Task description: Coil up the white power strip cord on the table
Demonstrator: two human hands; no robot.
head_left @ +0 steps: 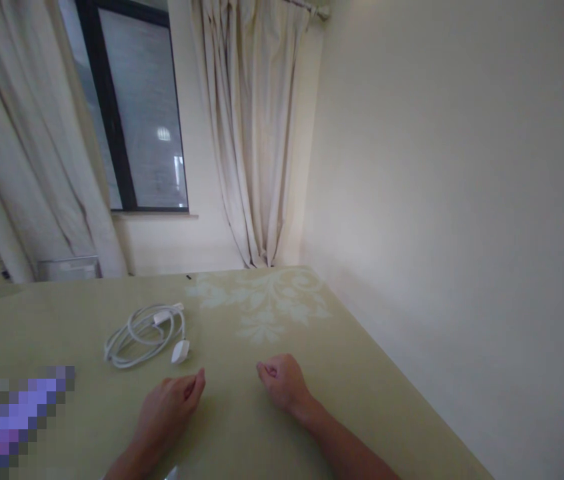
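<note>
The cord (131,328) looks soft and bendy, so it is best handled gently, with all its loops held at once. If just one loop gets pulled, the rest could slip and make a knot. The box (166,315) at the top of the loops and the plug (181,351) at their right side look heavier, so they may swing or knock if left to hang. The left hand (169,403) seems best placed for the loops, since it is nearer to them, but its fingers would need to uncurl first. The right hand (285,383) could help most by holding the plug.

The cord lies in loose loops on the table (232,433), past the left hand and a bit to its left. No finger touches it. The plug is near the left thumb, just past it, with a gap between. The left fingers are curled in, with the thumb pressed up against them. The right hand is well apart from the cord, over to the right, and its fingers are folded in like a fist. I see nothing in either hand, but I cannot see inside the curled fingers.
</note>
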